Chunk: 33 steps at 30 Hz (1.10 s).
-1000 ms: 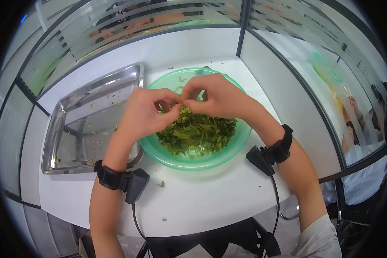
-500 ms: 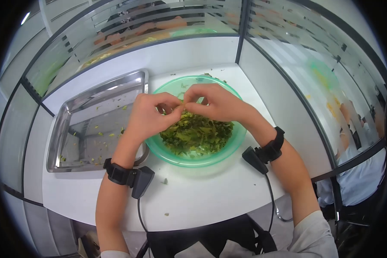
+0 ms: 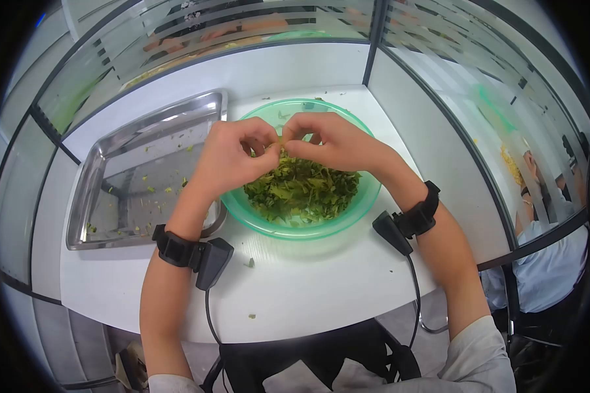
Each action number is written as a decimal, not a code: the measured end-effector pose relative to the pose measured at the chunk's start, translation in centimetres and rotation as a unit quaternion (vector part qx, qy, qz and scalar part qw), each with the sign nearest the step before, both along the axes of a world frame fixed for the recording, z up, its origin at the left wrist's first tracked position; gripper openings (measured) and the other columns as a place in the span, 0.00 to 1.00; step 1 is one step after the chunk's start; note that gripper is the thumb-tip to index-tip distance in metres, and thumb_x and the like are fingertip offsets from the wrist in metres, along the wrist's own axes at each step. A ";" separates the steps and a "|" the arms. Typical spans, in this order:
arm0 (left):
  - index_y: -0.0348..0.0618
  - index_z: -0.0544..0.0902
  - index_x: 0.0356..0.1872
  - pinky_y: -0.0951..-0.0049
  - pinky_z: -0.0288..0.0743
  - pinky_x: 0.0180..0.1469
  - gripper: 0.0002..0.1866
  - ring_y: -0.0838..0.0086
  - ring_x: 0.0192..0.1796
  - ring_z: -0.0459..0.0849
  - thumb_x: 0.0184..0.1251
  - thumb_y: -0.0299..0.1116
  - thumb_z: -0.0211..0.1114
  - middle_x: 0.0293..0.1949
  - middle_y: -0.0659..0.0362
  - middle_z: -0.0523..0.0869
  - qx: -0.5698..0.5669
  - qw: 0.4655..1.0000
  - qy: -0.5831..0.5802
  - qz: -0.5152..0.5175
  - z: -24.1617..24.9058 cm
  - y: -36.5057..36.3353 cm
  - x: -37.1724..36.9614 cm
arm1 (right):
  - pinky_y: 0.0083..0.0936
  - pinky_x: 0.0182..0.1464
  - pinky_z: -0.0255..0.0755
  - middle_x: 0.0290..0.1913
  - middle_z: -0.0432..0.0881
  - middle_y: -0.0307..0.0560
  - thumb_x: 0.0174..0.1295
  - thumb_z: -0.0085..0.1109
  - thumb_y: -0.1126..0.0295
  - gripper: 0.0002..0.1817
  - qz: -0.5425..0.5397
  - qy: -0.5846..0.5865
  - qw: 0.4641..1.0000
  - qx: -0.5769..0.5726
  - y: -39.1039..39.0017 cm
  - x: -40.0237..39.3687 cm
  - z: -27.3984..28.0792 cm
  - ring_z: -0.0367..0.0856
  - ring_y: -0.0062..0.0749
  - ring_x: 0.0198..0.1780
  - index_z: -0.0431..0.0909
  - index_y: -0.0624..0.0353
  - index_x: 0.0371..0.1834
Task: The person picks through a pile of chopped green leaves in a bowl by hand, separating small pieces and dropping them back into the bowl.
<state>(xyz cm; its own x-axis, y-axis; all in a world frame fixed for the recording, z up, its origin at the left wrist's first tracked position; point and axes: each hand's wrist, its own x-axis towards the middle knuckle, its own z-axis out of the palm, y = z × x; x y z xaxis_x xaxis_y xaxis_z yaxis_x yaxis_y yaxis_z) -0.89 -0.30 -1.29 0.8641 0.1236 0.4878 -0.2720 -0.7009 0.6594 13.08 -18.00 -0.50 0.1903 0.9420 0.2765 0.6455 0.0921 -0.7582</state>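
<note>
Over the green bowl (image 3: 347, 219), at twelve o'clock, your left hand (image 3: 233, 160) and right hand (image 3: 328, 141) pinch one small leaf bit (image 3: 280, 143) between closed fingertips. You look busy tearing it. Next, pull gently apart above the leaf pile (image 3: 301, 190).

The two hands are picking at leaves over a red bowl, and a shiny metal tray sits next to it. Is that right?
Not quite. The bowl is green, not red, as the head view shows. The left hand and right hand do pick at leaves over it, and the metal tray sits beside it.
</note>
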 end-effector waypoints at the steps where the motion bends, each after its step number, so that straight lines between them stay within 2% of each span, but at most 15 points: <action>1: 0.40 0.85 0.29 0.81 0.74 0.33 0.03 0.84 0.28 0.83 0.56 0.26 0.70 0.23 0.65 0.87 -0.009 1.000 0.007 -0.003 0.0 0.0 0.0 | 0.23 0.43 0.73 0.40 0.84 0.35 0.69 0.62 0.65 0.08 0.003 0.006 1.000 -0.001 0.0 0.0 -0.1 0.80 0.20 0.43 0.81 0.56 0.45; 5: 0.40 0.84 0.31 0.81 0.74 0.33 0.03 0.85 0.28 0.83 0.57 0.25 0.69 0.24 0.65 0.87 -0.017 1.000 0.001 -0.002 -0.3 0.0 0.1 | 0.22 0.43 0.74 0.39 0.83 0.34 0.68 0.62 0.65 0.08 0.001 0.015 1.000 0.002 0.0 0.1 -0.1 0.80 0.19 0.43 0.81 0.56 0.44; 11: 0.38 0.81 0.30 0.80 0.75 0.33 0.01 0.84 0.28 0.82 0.61 0.23 0.64 0.26 0.62 0.87 -0.069 0.997 -0.011 0.018 -0.3 0.0 0.5 | 0.22 0.37 0.73 0.36 0.83 0.38 0.63 0.61 0.68 0.08 -0.039 -0.018 0.998 0.035 0.3 0.4 -0.4 0.79 0.20 0.38 0.80 0.60 0.40; 13: 0.38 0.82 0.27 0.80 0.72 0.28 0.05 0.84 0.24 0.81 0.59 0.28 0.67 0.21 0.63 0.85 -0.091 0.995 -0.024 0.033 -0.7 0.2 0.8 | 0.25 0.41 0.76 0.28 0.84 0.46 0.58 0.63 0.63 0.13 -0.139 -0.010 0.990 0.024 0.5 0.2 -0.4 0.82 0.29 0.32 0.81 0.64 0.34; 14: 0.38 0.82 0.27 0.80 0.72 0.28 0.05 0.84 0.24 0.81 0.59 0.28 0.67 0.21 0.63 0.85 -0.090 0.995 -0.025 0.031 -0.6 0.3 0.8 | 0.27 0.38 0.76 0.25 0.84 0.46 0.57 0.63 0.61 0.15 -0.163 -0.010 0.986 0.029 0.4 0.2 -0.2 0.82 0.30 0.29 0.82 0.65 0.30; 16: 0.37 0.80 0.29 0.80 0.75 0.33 0.05 0.84 0.27 0.82 0.64 0.24 0.64 0.25 0.62 0.86 -0.011 0.998 0.043 0.040 -0.4 0.5 0.6 | 0.27 0.37 0.76 0.25 0.84 0.46 0.56 0.64 0.60 0.15 -0.194 -0.020 0.980 0.037 0.5 0.3 -0.3 0.82 0.30 0.28 0.82 0.65 0.29; 19: 0.38 0.81 0.26 0.81 0.75 0.33 0.09 0.85 0.27 0.82 0.61 0.28 0.73 0.24 0.63 0.86 0.014 0.997 0.059 0.055 -0.1 -0.1 0.4 | 0.30 0.35 0.77 0.24 0.85 0.46 0.55 0.66 0.59 0.16 -0.242 -0.058 0.968 0.044 0.5 0.7 -0.4 0.84 0.33 0.27 0.84 0.63 0.26; 21: 0.38 0.83 0.28 0.80 0.76 0.34 0.08 0.84 0.27 0.82 0.60 0.28 0.74 0.25 0.63 0.87 0.027 0.996 0.067 0.061 -0.1 -0.2 0.5 | 0.25 0.36 0.75 0.24 0.83 0.41 0.55 0.69 0.61 0.15 -0.273 -0.086 0.958 0.013 0.5 0.7 -0.5 0.80 0.26 0.28 0.81 0.62 0.25; 22: 0.38 0.85 0.30 0.80 0.77 0.34 0.07 0.84 0.28 0.83 0.59 0.28 0.75 0.25 0.63 0.87 0.041 0.994 0.075 0.068 -0.1 -0.2 0.6 | 0.27 0.37 0.77 0.28 0.86 0.44 0.55 0.69 0.64 0.11 -0.251 -0.094 0.963 -0.017 0.3 0.8 -0.4 0.84 0.29 0.30 0.83 0.61 0.31; 23: 0.38 0.85 0.30 0.80 0.77 0.34 0.07 0.84 0.28 0.83 0.59 0.28 0.75 0.25 0.63 0.87 0.041 0.994 0.075 0.068 -0.2 -0.2 0.6 | 0.27 0.37 0.77 0.28 0.86 0.44 0.55 0.69 0.64 0.11 -0.251 -0.094 0.963 -0.016 0.3 0.9 -0.6 0.84 0.29 0.30 0.83 0.61 0.31; 25: 0.38 0.88 0.36 0.76 0.80 0.38 0.03 0.77 0.30 0.86 0.63 0.24 0.71 0.27 0.60 0.89 0.064 0.997 0.028 0.045 -0.5 -0.1 0.8 | 0.30 0.41 0.80 0.32 0.89 0.45 0.56 0.67 0.66 0.11 -0.197 -0.113 0.972 -0.053 0.3 1.0 -1.3 0.87 0.34 0.34 0.83 0.58 0.40; 26: 0.38 0.88 0.36 0.76 0.80 0.38 0.03 0.77 0.30 0.86 0.63 0.24 0.71 0.27 0.60 0.89 0.064 0.996 0.030 0.046 -0.6 0.1 0.8 | 0.35 0.48 0.81 0.42 0.90 0.47 0.59 0.63 0.70 0.15 -0.182 -0.139 0.966 -0.121 0.3 0.8 -1.3 0.88 0.41 0.44 0.82 0.54 0.51; 28: 0.38 0.88 0.41 0.73 0.81 0.41 0.07 0.70 0.34 0.89 0.65 0.21 0.66 0.31 0.57 0.90 0.096 0.995 0.003 0.037 -0.8 0.3 1.1 | 0.37 0.51 0.80 0.46 0.89 0.47 0.60 0.61 0.72 0.16 -0.160 -0.174 0.961 -0.146 0.3 0.5 -1.7 0.87 0.44 0.48 0.83 0.53 0.53; 30: 0.39 0.88 0.41 0.72 0.81 0.41 0.08 0.68 0.36 0.90 0.65 0.20 0.64 0.32 0.56 0.91 0.117 0.992 -0.001 0.046 -0.8 0.4 1.0 | 0.42 0.57 0.77 0.53 0.86 0.48 0.61 0.57 0.75 0.22 -0.105 -0.222 0.949 -0.198 0.3 0.3 -1.5 0.83 0.48 0.56 0.82 0.47 0.60; 33: 0.41 0.89 0.41 0.71 0.81 0.42 0.11 0.68 0.40 0.91 0.63 0.18 0.62 0.36 0.56 0.91 0.138 0.989 0.006 0.055 -0.9 0.6 1.1 | 0.40 0.53 0.79 0.47 0.88 0.47 0.60 0.59 0.74 0.16 -0.098 -0.224 0.950 -0.193 0.2 0.1 -1.6 0.85 0.45 0.51 0.86 0.51 0.50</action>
